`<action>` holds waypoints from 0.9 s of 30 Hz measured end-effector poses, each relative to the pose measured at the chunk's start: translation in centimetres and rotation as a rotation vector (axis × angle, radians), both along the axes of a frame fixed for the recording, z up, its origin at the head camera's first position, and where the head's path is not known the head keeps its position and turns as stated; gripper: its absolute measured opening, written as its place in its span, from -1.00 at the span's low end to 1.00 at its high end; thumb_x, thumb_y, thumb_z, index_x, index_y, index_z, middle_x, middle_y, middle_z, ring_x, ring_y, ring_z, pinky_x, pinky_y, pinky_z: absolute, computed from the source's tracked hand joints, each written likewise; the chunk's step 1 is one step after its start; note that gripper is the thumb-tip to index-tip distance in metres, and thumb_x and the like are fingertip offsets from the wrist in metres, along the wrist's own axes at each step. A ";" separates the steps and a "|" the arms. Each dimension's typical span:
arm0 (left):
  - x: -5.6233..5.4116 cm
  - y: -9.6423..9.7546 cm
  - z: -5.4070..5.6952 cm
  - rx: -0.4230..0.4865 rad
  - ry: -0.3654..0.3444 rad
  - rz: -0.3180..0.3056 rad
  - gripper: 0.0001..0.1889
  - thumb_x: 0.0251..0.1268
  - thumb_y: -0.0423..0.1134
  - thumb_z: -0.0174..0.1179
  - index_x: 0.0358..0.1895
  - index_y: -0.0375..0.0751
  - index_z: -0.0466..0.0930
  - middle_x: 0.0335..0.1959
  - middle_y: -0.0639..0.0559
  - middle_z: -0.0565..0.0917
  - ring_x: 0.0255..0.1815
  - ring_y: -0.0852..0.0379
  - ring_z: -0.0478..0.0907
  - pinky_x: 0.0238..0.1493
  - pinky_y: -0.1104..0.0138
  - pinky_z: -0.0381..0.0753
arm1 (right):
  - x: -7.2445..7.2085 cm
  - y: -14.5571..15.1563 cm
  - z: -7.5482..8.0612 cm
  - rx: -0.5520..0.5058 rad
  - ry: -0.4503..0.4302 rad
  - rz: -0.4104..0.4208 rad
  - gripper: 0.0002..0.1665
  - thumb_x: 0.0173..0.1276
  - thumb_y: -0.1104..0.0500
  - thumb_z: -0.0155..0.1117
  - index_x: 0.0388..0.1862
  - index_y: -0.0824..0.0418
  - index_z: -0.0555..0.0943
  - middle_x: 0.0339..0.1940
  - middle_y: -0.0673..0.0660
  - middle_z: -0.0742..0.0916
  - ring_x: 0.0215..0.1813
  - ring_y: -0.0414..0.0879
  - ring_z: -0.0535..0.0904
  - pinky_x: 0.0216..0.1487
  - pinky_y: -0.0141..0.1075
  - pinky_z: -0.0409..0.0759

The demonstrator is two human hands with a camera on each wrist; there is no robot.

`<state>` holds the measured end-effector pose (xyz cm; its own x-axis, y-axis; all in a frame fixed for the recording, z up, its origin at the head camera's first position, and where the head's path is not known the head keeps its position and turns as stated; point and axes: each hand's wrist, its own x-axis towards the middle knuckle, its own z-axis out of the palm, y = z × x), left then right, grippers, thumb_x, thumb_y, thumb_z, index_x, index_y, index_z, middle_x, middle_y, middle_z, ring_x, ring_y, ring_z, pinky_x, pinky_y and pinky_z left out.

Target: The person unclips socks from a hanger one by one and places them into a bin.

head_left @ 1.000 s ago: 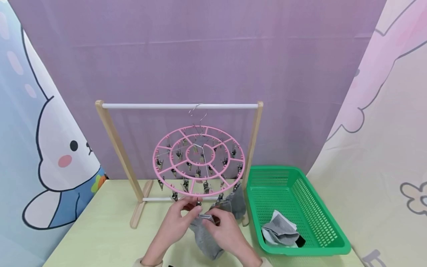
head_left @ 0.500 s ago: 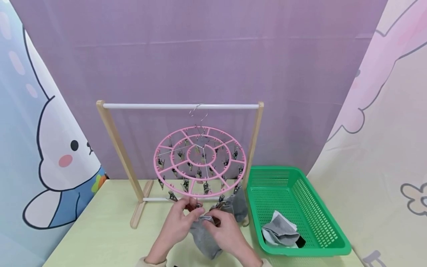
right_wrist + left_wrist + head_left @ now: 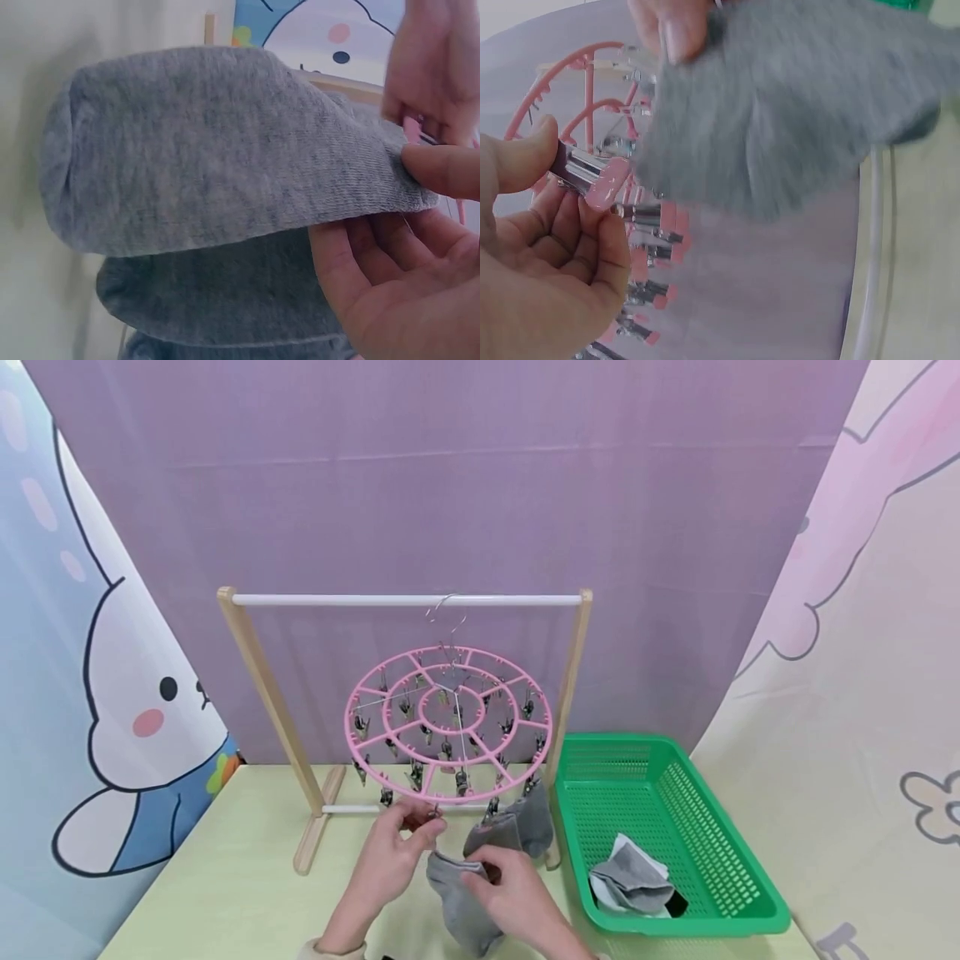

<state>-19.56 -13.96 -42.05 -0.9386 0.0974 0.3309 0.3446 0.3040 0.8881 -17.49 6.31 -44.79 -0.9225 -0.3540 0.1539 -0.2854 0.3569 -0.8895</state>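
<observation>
Between thumb and fingers, my left hand (image 3: 390, 852) pinches a metal clip (image 3: 581, 171) with pink tips, at the front rim of the pink round hanger (image 3: 450, 797). My right hand (image 3: 517, 893) holds a grey sock (image 3: 468, 906) by its cuff, thumb on one side and fingers on the other. In the right wrist view that sock (image 3: 202, 150) stretches out to the left, toe end away from the hand. A small gap separates cuff and clip in the left wrist view. Behind the right hand, other grey socks (image 3: 534, 822) hang from clips at the hanger's right front.
The hanger hooks onto a white bar (image 3: 337, 599) between wooden posts (image 3: 273, 710). A green basket (image 3: 720, 827) stands at the right with a grey sock (image 3: 633, 878) and white and black cloth inside. Several other clips (image 3: 416, 772) dangle around the rings.
My left hand has moved slightly left with the clip, away from the sock's cuff. The held sock has shifted a little down and right, widening the gap between the hands.
</observation>
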 end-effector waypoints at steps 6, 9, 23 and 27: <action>-0.2 -0.6 -0.2 0.024 -0.037 0.028 -0.88 0.37 -0.27 0.33 -0.13 -0.21 0.65 -0.35 0.04 0.64 -0.35 0.14 0.58 -0.24 0.34 0.60 | 0.6 1.6 0.7 0.002 0.032 -0.006 -0.90 0.45 0.12 0.33 -0.18 0.10 0.74 -0.40 -0.10 0.68 -0.41 -0.26 0.53 -0.40 -0.37 0.54; -0.2 -0.8 -0.2 0.038 -0.036 0.039 -0.88 0.38 -0.28 0.32 -0.12 -0.22 0.65 -0.33 0.01 0.65 -0.35 0.13 0.59 -0.22 0.34 0.61 | 0.9 2.4 1.3 0.005 0.033 -0.010 -0.87 0.46 0.10 0.32 -0.16 0.12 0.73 -0.39 -0.08 0.67 -0.40 -0.26 0.53 -0.38 -0.38 0.54; -0.2 -1.5 -0.3 0.118 -0.083 0.090 -0.83 0.41 -0.26 0.30 -0.05 -0.24 0.63 -0.23 -0.04 0.65 -0.22 0.09 0.61 -0.21 0.35 0.65 | 2.2 6.0 4.7 -0.003 0.123 -0.161 -0.82 0.43 0.11 0.37 -0.08 0.16 0.73 -0.33 -0.01 0.67 -0.32 -0.22 0.56 -0.25 -0.36 0.63; -0.3 -1.8 -0.3 0.099 -0.090 0.125 -0.83 0.40 -0.25 0.30 -0.05 -0.23 0.63 -0.24 -0.03 0.64 -0.23 0.11 0.60 -0.20 0.35 0.63 | 2.2 7.0 5.5 -0.020 0.144 -0.229 -0.83 0.39 0.17 0.40 -0.08 0.17 0.73 -0.29 0.01 0.71 -0.29 -0.20 0.61 -0.23 -0.34 0.65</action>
